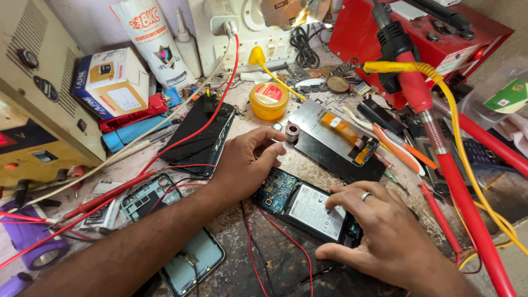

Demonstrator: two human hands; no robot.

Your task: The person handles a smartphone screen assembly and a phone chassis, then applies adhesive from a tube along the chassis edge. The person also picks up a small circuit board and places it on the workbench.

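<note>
An opened phone (286, 198) with its blue circuit board and white-labelled battery (316, 212) showing lies on the worn bench. My right hand (379, 231), with a ring on one finger, rests on the phone's right end, fingertips on the battery. My left hand (245, 162) hovers at the phone's upper left corner, fingers curled toward a small solder spool (292, 132). Whether it pinches anything is unclear. Thin red wires (275, 231) run across the bench under the phone.
A black phone (201, 135) and a detached screen with an orange flex cable (335, 137) lie behind. A yellow flux tin (269, 100), a red hot-air station (418, 33), a red hose (462, 187), a power supply (38, 99) and another opened phone (146, 198) crowd around.
</note>
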